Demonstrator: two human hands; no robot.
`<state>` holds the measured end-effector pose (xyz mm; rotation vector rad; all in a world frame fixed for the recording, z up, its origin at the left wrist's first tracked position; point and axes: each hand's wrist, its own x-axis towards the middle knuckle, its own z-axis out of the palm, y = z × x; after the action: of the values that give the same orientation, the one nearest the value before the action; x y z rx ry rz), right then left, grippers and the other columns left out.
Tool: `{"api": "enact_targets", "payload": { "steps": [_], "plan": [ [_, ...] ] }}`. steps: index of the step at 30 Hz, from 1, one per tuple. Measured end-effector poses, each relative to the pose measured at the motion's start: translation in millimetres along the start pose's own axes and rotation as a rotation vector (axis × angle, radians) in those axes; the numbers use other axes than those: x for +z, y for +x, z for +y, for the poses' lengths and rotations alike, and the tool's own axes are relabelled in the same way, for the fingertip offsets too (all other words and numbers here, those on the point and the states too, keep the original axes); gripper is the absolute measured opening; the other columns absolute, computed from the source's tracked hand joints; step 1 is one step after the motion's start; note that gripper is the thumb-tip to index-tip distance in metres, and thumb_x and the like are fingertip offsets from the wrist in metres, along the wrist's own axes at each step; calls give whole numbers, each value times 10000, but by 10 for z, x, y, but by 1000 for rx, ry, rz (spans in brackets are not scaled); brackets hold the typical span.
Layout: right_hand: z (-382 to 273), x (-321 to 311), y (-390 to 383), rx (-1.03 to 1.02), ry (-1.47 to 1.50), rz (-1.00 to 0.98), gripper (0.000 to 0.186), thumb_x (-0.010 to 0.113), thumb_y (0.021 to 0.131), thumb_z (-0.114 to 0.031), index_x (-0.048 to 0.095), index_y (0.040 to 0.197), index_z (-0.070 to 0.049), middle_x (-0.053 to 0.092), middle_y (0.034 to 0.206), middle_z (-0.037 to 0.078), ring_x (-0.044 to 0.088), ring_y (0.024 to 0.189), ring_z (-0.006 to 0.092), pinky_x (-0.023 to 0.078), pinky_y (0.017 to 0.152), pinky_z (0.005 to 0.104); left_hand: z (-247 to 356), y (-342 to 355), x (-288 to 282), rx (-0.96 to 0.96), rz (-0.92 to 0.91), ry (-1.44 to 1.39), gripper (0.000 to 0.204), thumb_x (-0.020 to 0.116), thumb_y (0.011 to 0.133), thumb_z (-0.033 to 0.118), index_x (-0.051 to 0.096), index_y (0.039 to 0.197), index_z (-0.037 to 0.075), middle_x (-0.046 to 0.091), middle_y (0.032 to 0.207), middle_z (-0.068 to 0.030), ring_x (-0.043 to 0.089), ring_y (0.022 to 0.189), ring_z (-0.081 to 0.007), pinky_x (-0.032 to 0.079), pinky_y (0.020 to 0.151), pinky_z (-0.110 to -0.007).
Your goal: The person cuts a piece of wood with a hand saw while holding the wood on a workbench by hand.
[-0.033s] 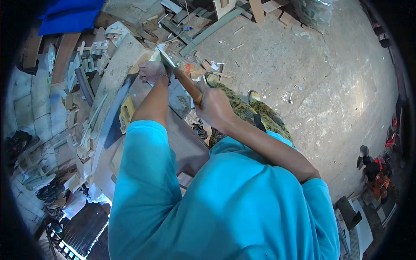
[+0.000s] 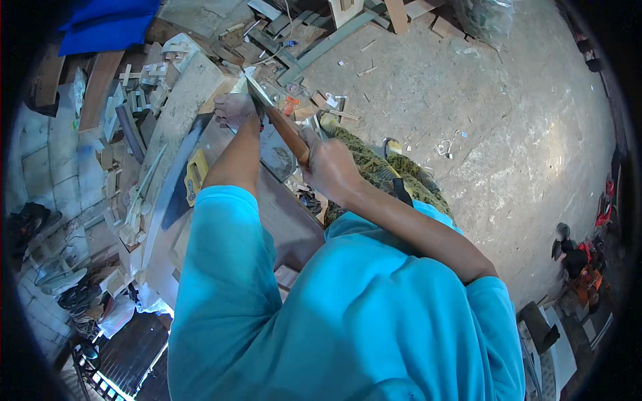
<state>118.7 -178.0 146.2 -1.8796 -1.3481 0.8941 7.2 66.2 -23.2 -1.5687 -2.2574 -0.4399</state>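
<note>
My right hand (image 2: pixel 331 164) is wrapped round the brown wooden handle of a knife-like tool (image 2: pixel 289 134) with a flat metal blade. The blade points away from me and reaches past my left wrist. My left hand (image 2: pixel 234 109) is closed at the far end of the workbench (image 2: pixel 294 220), close beside the blade. A pale piece of wood (image 2: pixel 239 84) shows just beyond its knuckles; what the fingers grip is hidden. Nearer to me, left of my left forearm, lies a handsaw with a yellow handle (image 2: pixel 195 176).
Wood offcuts (image 2: pixel 137 100) and thin strips crowd the left side. A blue sheet (image 2: pixel 107 27) lies at the far left. Timber lengths (image 2: pixel 328 47) lie beyond the bench. The concrete floor (image 2: pixel 495 134) at the right carries scattered scraps, with a plastic bag (image 2: pixel 485 23) at its far edge.
My right hand and the tool's handle have shifted very slightly toward me. My left hand stays in place.
</note>
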Motion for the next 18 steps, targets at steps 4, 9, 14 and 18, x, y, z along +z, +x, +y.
{"api": "enact_targets", "payload": {
  "steps": [4, 9, 14, 18],
  "plan": [
    [28, -274, -491, -124, 73, 62, 440, 643, 635, -96, 486, 1041, -34, 561, 614, 191, 568, 558, 353, 479, 533, 409, -31, 26, -130, -47, -149, 35, 185, 430, 801, 186, 449, 930, 54, 527, 925, -109, 493, 908, -281, 374, 770, -416],
    [78, -22, -287, -38, 48, 40, 494, 640, 630, -76, 478, 1097, -58, 571, 650, 179, 575, 565, 349, 480, 529, 405, 43, 2, -281, -38, -167, 13, 187, 423, 801, 181, 446, 935, 52, 522, 930, -106, 495, 906, -268, 376, 763, -412],
    [110, -30, -148, -48, -47, 19, 475, 640, 645, -68, 478, 1092, -49, 582, 676, 169, 578, 554, 343, 483, 523, 400, 63, -24, -359, -7, -235, 48, 189, 431, 806, 188, 438, 934, 50, 521, 929, -113, 504, 912, -262, 379, 780, -414],
    [94, -250, -595, -162, 52, 72, 479, 651, 649, -119, 476, 1089, -47, 570, 629, 187, 572, 544, 351, 478, 514, 407, -49, 47, -218, -59, -172, 10, 184, 423, 798, 185, 435, 922, 50, 520, 930, -116, 501, 927, -272, 378, 787, -420]
  ]
}}
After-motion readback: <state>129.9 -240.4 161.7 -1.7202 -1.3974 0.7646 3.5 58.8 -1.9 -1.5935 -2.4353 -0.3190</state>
